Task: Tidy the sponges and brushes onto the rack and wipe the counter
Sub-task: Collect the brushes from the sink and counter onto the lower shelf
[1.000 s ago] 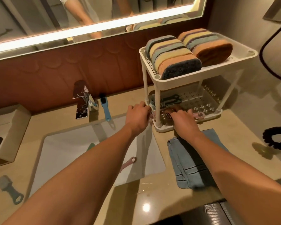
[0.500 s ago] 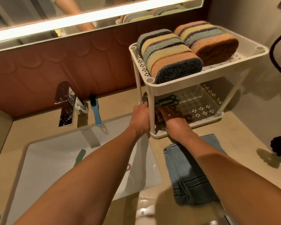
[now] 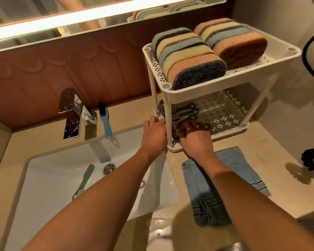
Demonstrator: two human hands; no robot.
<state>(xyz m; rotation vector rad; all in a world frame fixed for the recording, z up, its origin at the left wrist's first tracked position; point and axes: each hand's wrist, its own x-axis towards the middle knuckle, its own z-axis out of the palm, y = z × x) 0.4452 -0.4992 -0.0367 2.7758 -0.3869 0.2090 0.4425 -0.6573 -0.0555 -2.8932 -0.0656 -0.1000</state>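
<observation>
The rack (image 3: 207,91) is white plastic: two shelves punched with small clustered holes, on thin round posts. It stands on the beige, stone-like desk (image 3: 272,160) in the right half of the frame. On its upper shelf the sponges (image 3: 187,58) stand on edge in two rows. They are soft porous slabs in peach, yellow and blue, each with a coarse dark scouring face.

At the left end of the lower shelf lies a dark teal brush (image 3: 184,110) with a flat handle. Just in front of it a second brush (image 3: 177,132), bristly and dark in the shade, sits under my right grip (image 3: 195,140). My fingers reach in over the shelf's rim and lie fairly straight on it, thumb hidden, so I cannot tell whether I hold it or only press it.

My left grip (image 3: 154,135) is at the front left post, fingers loosely bent and touching the lower shelf's corner. I cannot tell whether they close round anything.

A slim blue brush (image 3: 104,122) lies beside the chrome tap (image 3: 71,113), left of centre. A pale green brush (image 3: 83,180) lies in the glossy white sink (image 3: 49,192). A folded blue cloth (image 3: 225,185) with dark stripes lies on the desk below the rack.
</observation>
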